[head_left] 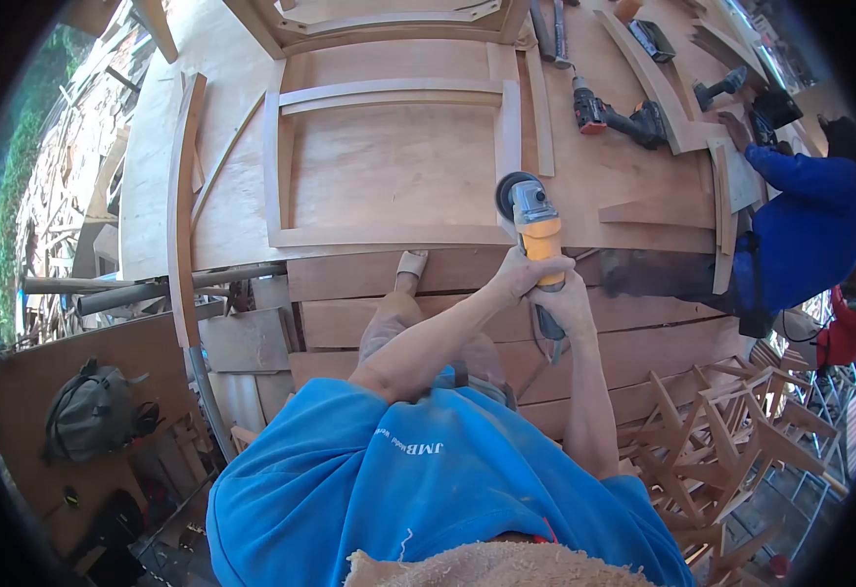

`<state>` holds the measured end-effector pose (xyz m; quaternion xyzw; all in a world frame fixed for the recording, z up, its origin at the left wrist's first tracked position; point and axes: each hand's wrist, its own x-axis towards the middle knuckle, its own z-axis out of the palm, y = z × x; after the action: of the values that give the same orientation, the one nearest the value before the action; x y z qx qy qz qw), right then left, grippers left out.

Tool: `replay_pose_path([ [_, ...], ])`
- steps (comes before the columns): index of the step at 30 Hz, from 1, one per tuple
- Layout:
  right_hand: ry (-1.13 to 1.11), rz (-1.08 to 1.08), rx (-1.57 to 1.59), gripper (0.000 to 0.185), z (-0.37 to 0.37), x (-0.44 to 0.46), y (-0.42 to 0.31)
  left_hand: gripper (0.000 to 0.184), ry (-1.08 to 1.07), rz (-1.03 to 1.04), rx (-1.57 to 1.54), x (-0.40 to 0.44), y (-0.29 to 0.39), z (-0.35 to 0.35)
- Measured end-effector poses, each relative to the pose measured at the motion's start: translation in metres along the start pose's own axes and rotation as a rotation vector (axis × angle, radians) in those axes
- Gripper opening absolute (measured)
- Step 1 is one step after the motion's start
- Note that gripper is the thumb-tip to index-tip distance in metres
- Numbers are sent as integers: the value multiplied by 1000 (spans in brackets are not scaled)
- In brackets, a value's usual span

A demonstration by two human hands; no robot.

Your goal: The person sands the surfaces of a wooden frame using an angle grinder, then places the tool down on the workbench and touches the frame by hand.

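An angle grinder with a yellow body and grey head is in both my hands, its round disc pointing away from me. My left hand is closed around the yellow body. Just behind it, my right hand wraps the rear part of the grinder. The disc is over the near right corner of a wooden frame lying on a large plywood table; whether it touches the wood I cannot tell. A curved rail crosses the frame's far part.
A cordless drill and loose wooden pieces lie on the right of the table. A person in a blue sleeve works at the right edge. A long curved board overhangs the table's left side. Stacked wooden parts stand behind right.
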<state>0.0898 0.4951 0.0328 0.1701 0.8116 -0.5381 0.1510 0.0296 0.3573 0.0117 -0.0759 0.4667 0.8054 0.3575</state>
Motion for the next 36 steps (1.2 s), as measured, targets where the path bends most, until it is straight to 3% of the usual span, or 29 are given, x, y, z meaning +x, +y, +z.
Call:
replay_pose_path([
  [6, 43, -103, 7, 50, -10, 78, -69, 47, -42, 63, -38, 72, 66, -15],
  [9, 44, 24, -23, 51, -16, 109, -101, 47, -103, 75, -87, 95, 106, -14],
  [13, 65, 12, -27, 51, -10, 126, -120, 48, -112, 29, -82, 100, 136, -22],
  [18, 42, 16, -1, 51, -1, 110, -97, 55, -18, 84, -66, 88, 109, -26],
  [21, 72, 31, 24, 54, 10, 66, -69, 62, -17, -27, -9, 50, 86, -23],
  [24, 96, -16, 65, 59, 21, 12, -40, 59, -77, 29, 32, 10, 47, -20],
  [26, 100, -3, 68, 62, 27, -9, -34, 55, -75, -75, 25, -11, 37, -15],
  [31, 22, 128, 55, 65, 13, -5, -89, 47, -76, -52, 66, -13, 83, -3],
  [36, 68, 59, 43, 63, 4, 45, -142, 43, -70, -7, -20, 28, 134, -9],
])
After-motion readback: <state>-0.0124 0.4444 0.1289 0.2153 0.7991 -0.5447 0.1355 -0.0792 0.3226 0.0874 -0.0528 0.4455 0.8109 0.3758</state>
